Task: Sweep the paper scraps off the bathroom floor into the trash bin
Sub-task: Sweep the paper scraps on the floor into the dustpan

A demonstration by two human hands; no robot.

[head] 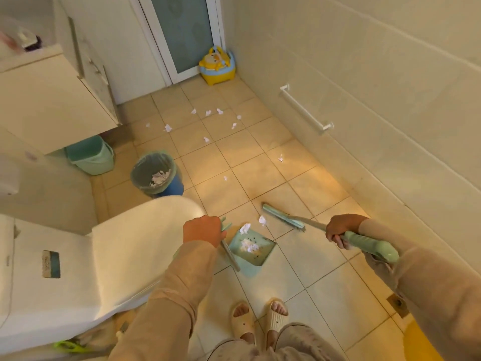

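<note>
The person is standing beside the toilet (135, 246), working a broom and dustpan across the tiled floor (260, 157). The left hand (201, 230) is gripping the dustpan handle with fingers wrapped tight, holding the dustpan (253, 252) tilted on the floor with several paper scraps (248, 244) already lying in it. The right hand (341, 229) is clenching the broom (283, 217), whose head is resting just beside one scrap (262, 220) at the pan's lip. The trash bin (154, 175) is standing near the toilet, and it seems to be holding some paper already, though the liner blurs it. Plenty is waiting: loose scraps (208, 113) are lying scattered well apart toward the door (182, 35), so the job is looking roughly part done.
</note>
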